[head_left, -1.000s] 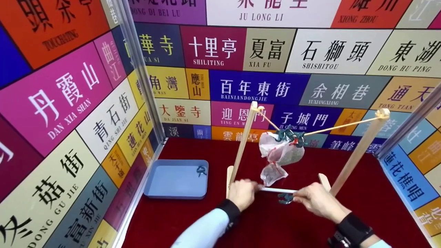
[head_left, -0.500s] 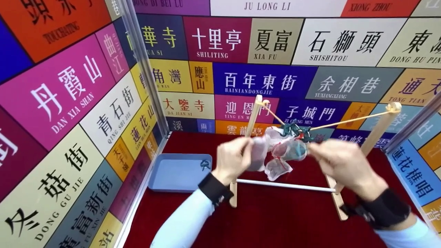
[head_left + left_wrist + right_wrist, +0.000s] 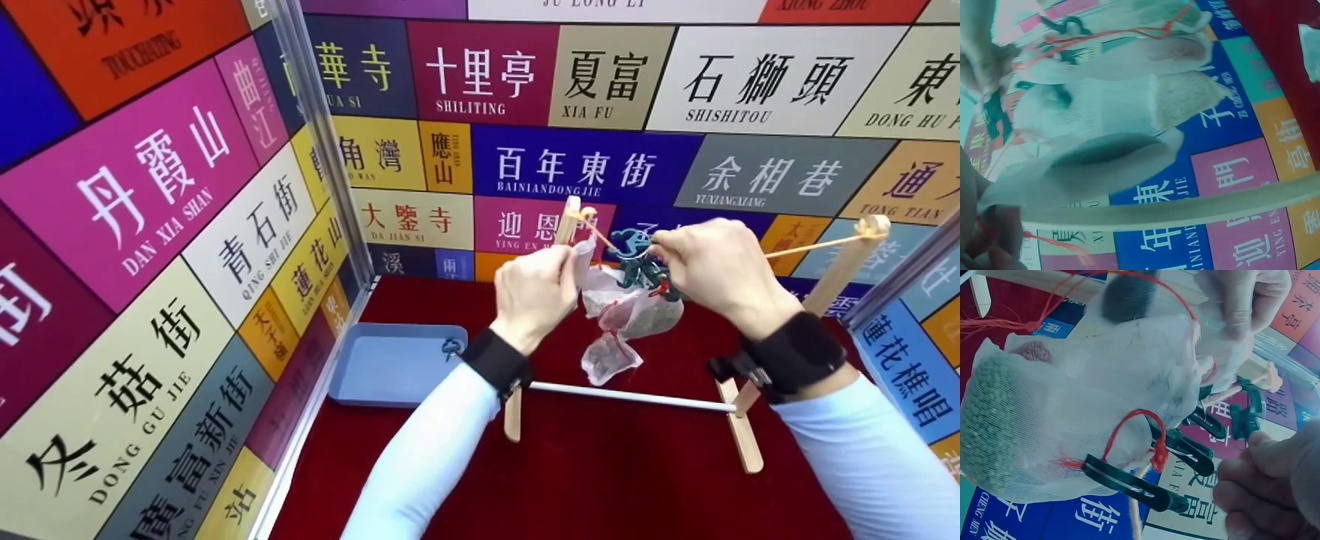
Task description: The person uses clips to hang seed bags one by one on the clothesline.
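Note:
My left hand (image 3: 536,292) is raised near the left post and pinches the gathered top of a white mesh drawstring pouch (image 3: 1109,160) with dark contents. Between thumb and fingers of my right hand (image 3: 720,266) is a dark green clothes clip (image 3: 1247,408), close by the cord (image 3: 1230,395) in the right wrist view. Beside it, several similar clips (image 3: 1185,444) cluster on the cord. From them hang several mesh pouches (image 3: 645,319) with red drawstrings, one holding green grains (image 3: 991,419) and another pale grains (image 3: 1188,101).
The cord runs between two wooden posts (image 3: 840,262), joined low down by a white bar (image 3: 637,397). Left of the stand, a blue-grey tray (image 3: 397,364) holds another green clip (image 3: 451,349). Printed sign panels (image 3: 585,161) wall the red tabletop (image 3: 600,480).
Both hands have risen from beside the white bar to the cord. The left brought up the pouch and shifted slightly away; the right carried the clip up and left to the hanging cluster.

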### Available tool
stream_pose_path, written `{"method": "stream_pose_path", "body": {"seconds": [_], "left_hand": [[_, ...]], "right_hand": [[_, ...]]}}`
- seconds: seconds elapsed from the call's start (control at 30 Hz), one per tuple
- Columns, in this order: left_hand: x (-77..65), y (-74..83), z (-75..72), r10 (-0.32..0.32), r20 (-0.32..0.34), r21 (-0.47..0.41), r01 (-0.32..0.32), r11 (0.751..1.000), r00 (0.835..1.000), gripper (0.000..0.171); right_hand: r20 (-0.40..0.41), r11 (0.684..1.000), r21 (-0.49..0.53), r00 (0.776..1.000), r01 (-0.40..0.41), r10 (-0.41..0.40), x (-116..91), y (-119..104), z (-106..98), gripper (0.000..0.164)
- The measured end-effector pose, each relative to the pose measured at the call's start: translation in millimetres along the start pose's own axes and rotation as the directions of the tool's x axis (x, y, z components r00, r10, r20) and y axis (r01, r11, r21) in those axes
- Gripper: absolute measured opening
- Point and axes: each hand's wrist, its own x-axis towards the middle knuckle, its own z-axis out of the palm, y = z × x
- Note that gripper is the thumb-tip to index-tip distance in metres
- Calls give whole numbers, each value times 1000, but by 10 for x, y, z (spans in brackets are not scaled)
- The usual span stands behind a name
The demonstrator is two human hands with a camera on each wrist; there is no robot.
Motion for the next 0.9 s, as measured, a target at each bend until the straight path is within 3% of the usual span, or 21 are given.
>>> {"method": "stream_pose_path", "body": {"seconds": [0.2,0.3,0.5,0.73,0.9], "left_hand": [[15,18,83,6,41,125,-11,992,999,12],[45,45,94,37,57,192,-47,980,998,15],[145,108,83,122,88,264,-141,954,989,21],[195,127,45,164,144,236,-195,952,976,21],[162,113,41,221,112,187,-239,953,969,14]], "right_hand": [[87,1000,-12,996,-7,8,143,22,36,27],[82,999,-40,996,27,-24,187,21,32,33],[59,980,-146,990,133,-125,278,0,-23,22],[150,975,-144,978,170,-148,350,-73,-40,17],[191,977,-128,971,168,-142,354,-109,25,12]]}}
